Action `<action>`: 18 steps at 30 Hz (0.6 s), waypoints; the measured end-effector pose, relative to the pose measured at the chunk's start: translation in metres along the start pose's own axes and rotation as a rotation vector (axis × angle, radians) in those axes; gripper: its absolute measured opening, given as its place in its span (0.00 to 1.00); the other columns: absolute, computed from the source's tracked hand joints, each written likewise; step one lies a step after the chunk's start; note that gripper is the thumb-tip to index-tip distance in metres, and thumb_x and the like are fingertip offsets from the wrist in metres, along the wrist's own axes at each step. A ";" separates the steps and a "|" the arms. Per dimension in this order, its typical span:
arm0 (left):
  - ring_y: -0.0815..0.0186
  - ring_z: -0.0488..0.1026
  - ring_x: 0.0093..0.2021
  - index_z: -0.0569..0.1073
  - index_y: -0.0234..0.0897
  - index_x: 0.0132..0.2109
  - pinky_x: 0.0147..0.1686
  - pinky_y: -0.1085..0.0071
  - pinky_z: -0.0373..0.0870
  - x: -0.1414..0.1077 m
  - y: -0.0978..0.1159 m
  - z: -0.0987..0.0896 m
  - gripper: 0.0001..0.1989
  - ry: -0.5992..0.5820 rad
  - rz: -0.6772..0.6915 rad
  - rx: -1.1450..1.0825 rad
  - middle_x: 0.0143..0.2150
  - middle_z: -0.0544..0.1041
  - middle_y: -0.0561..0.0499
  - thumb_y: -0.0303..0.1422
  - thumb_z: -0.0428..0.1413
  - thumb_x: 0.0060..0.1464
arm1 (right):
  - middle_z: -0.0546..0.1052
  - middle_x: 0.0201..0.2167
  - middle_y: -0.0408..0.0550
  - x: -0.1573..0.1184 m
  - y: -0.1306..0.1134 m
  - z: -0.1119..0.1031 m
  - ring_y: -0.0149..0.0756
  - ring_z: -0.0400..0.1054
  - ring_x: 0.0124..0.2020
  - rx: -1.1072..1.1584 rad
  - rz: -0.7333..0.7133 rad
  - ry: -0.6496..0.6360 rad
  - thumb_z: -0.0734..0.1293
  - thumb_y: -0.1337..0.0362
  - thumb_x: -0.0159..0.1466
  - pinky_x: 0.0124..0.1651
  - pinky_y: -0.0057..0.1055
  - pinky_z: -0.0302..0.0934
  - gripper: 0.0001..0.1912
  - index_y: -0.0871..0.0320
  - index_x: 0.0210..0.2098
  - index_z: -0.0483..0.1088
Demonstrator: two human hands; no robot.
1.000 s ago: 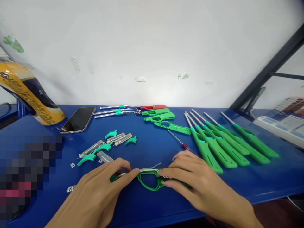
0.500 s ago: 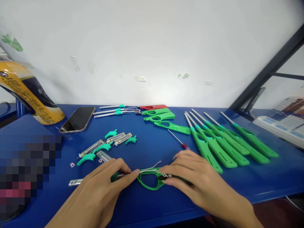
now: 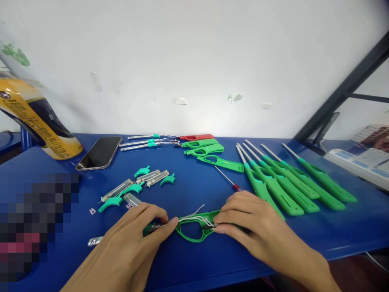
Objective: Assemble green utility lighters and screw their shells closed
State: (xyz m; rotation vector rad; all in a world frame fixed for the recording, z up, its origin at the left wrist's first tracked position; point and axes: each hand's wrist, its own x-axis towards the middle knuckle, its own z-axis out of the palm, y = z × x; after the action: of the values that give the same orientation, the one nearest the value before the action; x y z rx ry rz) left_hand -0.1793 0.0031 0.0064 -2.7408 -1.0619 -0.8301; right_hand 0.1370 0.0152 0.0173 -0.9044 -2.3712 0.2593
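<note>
Near the table's front edge, a green lighter shell half (image 3: 190, 240) with an oval finger hole lies between my hands. My left hand (image 3: 136, 237) is closed around its front end and a metal lighter tube (image 3: 94, 241), whose tip sticks out at the left. White wires (image 3: 199, 219) run along the shell to a small black part (image 3: 209, 228). The fingertips of my right hand (image 3: 252, 223) pinch that black part and the shell's handle, most of which they cover. A clear fuel tank (image 3: 132, 199) lies just beyond my left hand.
Several finished green lighters (image 3: 279, 192) lie at the right, beside a red-handled screwdriver (image 3: 227, 178). Green triggers (image 3: 111, 202) and clear tanks (image 3: 118, 190) sit at the left. Behind are handle shells (image 3: 221, 163), wired tubes (image 3: 139, 146), a phone (image 3: 100, 153) and a yellow bottle (image 3: 57, 134).
My right hand has moved slightly right along the shell, showing more of the wires and handle. The tube's tip at the left has dropped a little. My left hand keeps its grip.
</note>
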 end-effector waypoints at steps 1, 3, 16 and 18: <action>0.69 0.79 0.46 0.78 0.47 0.62 0.45 0.75 0.77 0.000 0.002 0.000 0.23 0.006 -0.017 -0.008 0.49 0.79 0.51 0.21 0.48 0.71 | 0.85 0.42 0.36 0.000 0.000 0.000 0.31 0.75 0.42 -0.003 0.001 -0.001 0.70 0.61 0.78 0.53 0.35 0.63 0.04 0.50 0.47 0.79; 0.67 0.78 0.50 0.78 0.48 0.62 0.50 0.74 0.75 0.001 0.006 0.000 0.20 0.013 -0.046 -0.016 0.51 0.79 0.52 0.24 0.50 0.73 | 0.85 0.42 0.36 0.001 -0.001 0.000 0.31 0.75 0.42 -0.008 0.001 -0.003 0.70 0.61 0.78 0.52 0.35 0.63 0.04 0.50 0.47 0.79; 0.54 0.72 0.46 0.79 0.45 0.56 0.46 0.59 0.70 -0.021 -0.049 -0.022 0.15 0.127 -0.215 0.367 0.49 0.79 0.49 0.31 0.47 0.75 | 0.84 0.43 0.35 -0.001 -0.001 0.003 0.32 0.75 0.42 -0.009 -0.004 -0.004 0.70 0.62 0.78 0.53 0.35 0.62 0.03 0.49 0.48 0.78; 0.53 0.72 0.44 0.80 0.45 0.54 0.47 0.57 0.70 -0.027 -0.056 -0.028 0.16 0.111 -0.275 0.432 0.46 0.79 0.50 0.35 0.47 0.76 | 0.84 0.43 0.35 -0.001 -0.001 0.003 0.32 0.75 0.42 -0.007 -0.001 -0.012 0.70 0.63 0.78 0.52 0.35 0.62 0.03 0.49 0.49 0.77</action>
State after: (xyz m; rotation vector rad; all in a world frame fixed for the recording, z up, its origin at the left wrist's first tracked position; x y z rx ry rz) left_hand -0.2448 0.0217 0.0101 -2.2018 -1.4221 -0.6743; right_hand 0.1358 0.0138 0.0146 -0.9069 -2.3848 0.2571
